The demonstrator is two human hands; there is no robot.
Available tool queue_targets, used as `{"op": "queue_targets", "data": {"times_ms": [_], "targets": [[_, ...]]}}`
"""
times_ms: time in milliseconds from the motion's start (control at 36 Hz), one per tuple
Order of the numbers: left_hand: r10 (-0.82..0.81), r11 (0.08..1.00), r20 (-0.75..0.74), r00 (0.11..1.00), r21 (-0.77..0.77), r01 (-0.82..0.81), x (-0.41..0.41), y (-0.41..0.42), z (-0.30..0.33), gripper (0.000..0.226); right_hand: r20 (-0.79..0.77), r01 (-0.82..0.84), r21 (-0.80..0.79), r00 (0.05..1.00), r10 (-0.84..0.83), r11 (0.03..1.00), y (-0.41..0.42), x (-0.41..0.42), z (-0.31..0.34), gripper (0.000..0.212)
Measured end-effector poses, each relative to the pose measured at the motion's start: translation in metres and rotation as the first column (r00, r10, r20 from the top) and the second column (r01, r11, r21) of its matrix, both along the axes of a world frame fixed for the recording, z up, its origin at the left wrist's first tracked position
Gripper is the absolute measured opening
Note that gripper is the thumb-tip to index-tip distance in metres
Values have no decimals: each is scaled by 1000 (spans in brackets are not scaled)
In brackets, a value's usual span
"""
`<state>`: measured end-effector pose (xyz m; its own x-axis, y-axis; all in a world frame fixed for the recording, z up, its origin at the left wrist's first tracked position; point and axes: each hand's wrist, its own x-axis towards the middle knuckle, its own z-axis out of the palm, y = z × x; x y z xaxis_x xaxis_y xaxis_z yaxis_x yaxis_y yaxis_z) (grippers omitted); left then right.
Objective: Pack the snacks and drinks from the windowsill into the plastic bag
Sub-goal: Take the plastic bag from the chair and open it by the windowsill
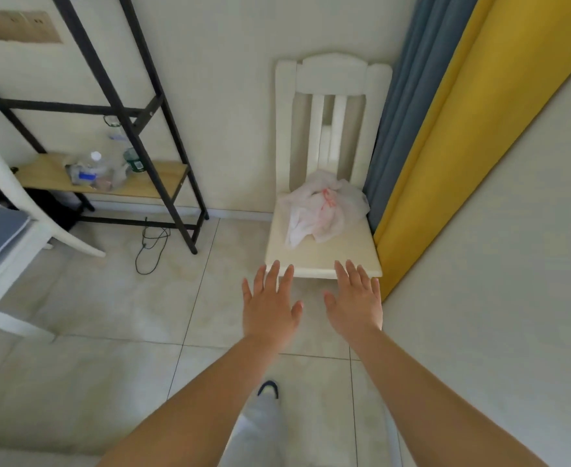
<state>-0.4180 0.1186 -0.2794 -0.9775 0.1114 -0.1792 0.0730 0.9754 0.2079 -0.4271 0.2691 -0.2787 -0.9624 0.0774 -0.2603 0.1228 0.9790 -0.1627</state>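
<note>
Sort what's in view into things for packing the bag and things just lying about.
For the job:
- plastic bag, crumpled on the chair seat
- left hand and right hand, both open and empty

Lying about:
- white chair
- black shelf rack with bottles
- black cable on the floor
- curtains

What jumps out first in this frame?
Two bare arms reach forward, left hand and right hand open and empty just short of a white chair. A crumpled plastic bag lies at the back of its seat. A yellow curtain runs diagonally on the right; a black rack with bottles stands left.
</note>
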Motion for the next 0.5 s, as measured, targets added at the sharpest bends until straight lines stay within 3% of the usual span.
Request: {"op": "queue_targets", "data": {"times_ms": [500], "targets": [[-171,985,136,976,51,166,-236,18,-20,63,113,227,17,967,-228,974,23,-195,-26,62]]}}
